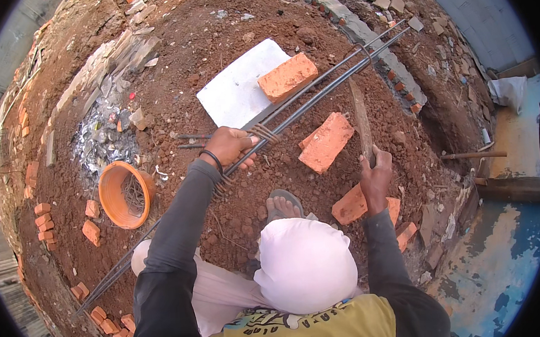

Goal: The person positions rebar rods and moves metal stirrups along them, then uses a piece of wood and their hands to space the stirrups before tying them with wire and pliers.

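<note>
Steel rods (324, 95), dark grey, sit inside the left hand's (229, 146) grip, thumb and fingers wrapped round them. At least three rods; exact count unreadable. They extend to upper right and, partly hidden by the forearm, to lower left.

Right hand (377, 176): grip closed round the lower end of one flat bar (361, 115), material uncertain. Bar's upper end reaches the rods; contact unclear.

Just beside the left hand: several bent ties (264, 133), overlapping, uncountable. One loop (367, 54) surrounds the rods farther along.

Between the hands: one brick (329, 142), a second mostly hidden beneath. Below the right hand: brick pieces (349, 205), one or two; the hand blocks the join.

Beyond the rods: one white slab (233, 89), partly covered by one orange brick (287, 78).

Left of the left forearm: one orange bucket (114, 201) containing wire, count unresolved.
</note>
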`<state>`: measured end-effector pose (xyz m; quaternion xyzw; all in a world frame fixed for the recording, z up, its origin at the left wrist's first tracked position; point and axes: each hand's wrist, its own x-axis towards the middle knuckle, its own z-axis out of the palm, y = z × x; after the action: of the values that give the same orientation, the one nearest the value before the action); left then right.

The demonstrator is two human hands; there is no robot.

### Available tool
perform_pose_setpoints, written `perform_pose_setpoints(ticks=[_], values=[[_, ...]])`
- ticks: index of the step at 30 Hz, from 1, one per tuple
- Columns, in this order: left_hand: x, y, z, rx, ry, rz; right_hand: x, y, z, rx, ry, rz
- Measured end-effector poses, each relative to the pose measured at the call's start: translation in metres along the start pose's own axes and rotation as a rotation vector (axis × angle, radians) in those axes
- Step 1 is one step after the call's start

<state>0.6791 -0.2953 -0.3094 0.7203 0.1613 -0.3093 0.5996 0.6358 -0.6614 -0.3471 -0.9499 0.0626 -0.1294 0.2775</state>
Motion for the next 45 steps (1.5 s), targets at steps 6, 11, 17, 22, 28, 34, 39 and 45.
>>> perform_pose_setpoints(ticks=[6, 11, 17, 22, 28, 34, 39, 45], values=[[0.001, 0.008, -0.011, -0.057, -0.001, 0.016, 0.029, -0.045, 0.028, 0.082, -0.105, -0.221], [0.030, -0.022, -0.015, -0.077, -0.003, 0.002, 0.080, -0.082, 0.083, -0.116, -0.141, -0.473], [0.040, -0.030, -0.006, 0.054, -0.022, -0.058, 0.078, -0.048, 0.104, -0.145, -0.188, -0.447], [0.045, -0.045, -0.005, 0.330, -0.082, -0.005, 0.080, -0.052, 0.097, -0.076, -0.262, -0.393], [0.030, -0.042, -0.005, 0.499, 0.053, 0.082, 0.081, -0.052, 0.095, 0.094, -0.292, -0.335], [-0.052, -0.054, -0.071, 0.548, 0.473, 0.362, 0.096, -0.083, 0.067, -0.114, -0.169, -0.478], [-0.179, -0.121, -0.199, 0.509, 0.836, 0.308, 0.070, -0.243, 0.021, -0.013, -1.055, -0.744], [-0.374, -0.189, -0.291, 0.210, 1.289, 0.424, 0.093, -0.389, 0.074, -0.575, -1.167, -0.908]])
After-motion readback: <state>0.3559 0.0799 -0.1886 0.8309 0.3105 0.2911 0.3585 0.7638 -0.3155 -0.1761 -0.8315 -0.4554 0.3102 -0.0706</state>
